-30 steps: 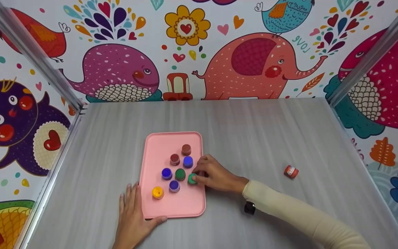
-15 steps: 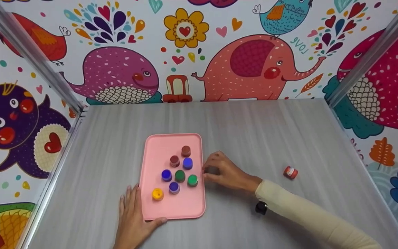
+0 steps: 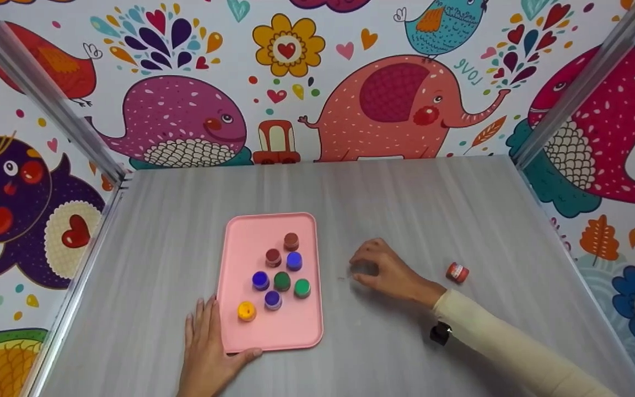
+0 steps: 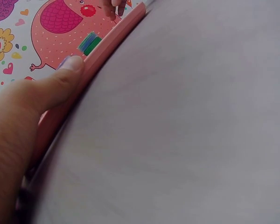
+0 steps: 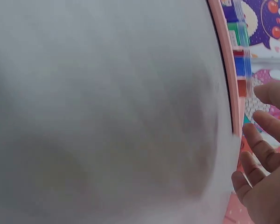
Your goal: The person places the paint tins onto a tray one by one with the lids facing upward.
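Observation:
On the pink tray [image 3: 290,334] stand several small lidded paint jars, among them a yellow jar [image 3: 247,311], a light green jar [image 3: 302,288], a dark green jar [image 3: 281,281] and a brown jar [image 3: 291,241]. My left hand [image 3: 204,350] rests at the tray's near left corner, fingers straight along its side; the thumb [image 4: 67,74] lies on the rim in the left wrist view. Over the table to the right of the tray is my right hand [image 3: 392,273], loosely curved and holding nothing. A red jar [image 3: 457,272] lies on its side beyond that hand's wrist.
The grey table [image 3: 405,204] carries the tray left of centre. Printed cartoon walls close it in at the back and sides, with metal posts [image 3: 576,82] at the corners.
My right hand has let go of the light green jar on the tray and moved right, off the tray toward the red jar. The left hand stays at the tray's corner.

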A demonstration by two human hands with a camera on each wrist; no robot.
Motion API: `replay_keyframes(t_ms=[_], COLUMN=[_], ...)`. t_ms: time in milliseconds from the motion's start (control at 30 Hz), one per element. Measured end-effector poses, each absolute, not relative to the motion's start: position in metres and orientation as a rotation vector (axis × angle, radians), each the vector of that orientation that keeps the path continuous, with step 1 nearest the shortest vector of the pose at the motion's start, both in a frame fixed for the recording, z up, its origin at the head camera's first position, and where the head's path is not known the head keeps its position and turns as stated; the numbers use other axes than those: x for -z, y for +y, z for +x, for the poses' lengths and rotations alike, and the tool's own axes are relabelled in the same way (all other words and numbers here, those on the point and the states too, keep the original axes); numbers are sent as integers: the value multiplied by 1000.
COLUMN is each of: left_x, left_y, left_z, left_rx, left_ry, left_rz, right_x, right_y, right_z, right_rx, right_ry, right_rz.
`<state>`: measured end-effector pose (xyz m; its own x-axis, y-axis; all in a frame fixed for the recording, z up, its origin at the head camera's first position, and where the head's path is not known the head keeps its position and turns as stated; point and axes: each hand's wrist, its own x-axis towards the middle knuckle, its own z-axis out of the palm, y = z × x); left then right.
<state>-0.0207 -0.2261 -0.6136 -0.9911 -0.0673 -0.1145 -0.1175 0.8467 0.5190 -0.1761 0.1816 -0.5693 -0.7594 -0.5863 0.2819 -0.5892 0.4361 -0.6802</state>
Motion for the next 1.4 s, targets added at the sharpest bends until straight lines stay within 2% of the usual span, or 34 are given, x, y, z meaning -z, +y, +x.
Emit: replay_keyframes(t_ms=[500, 1400], left_x=[613, 612], left_y=[-229, -225], left_z=[-19, -20], left_rx=[-819, -819], left_ry=[2905, 2908], left_rz=[-180, -174], right_x=[574, 576], right_y=[234, 332], right_z=[-175, -141], right_rx=[-1196, -1099], right_ry=[-2629, -2590], right_rz=[930, 561])
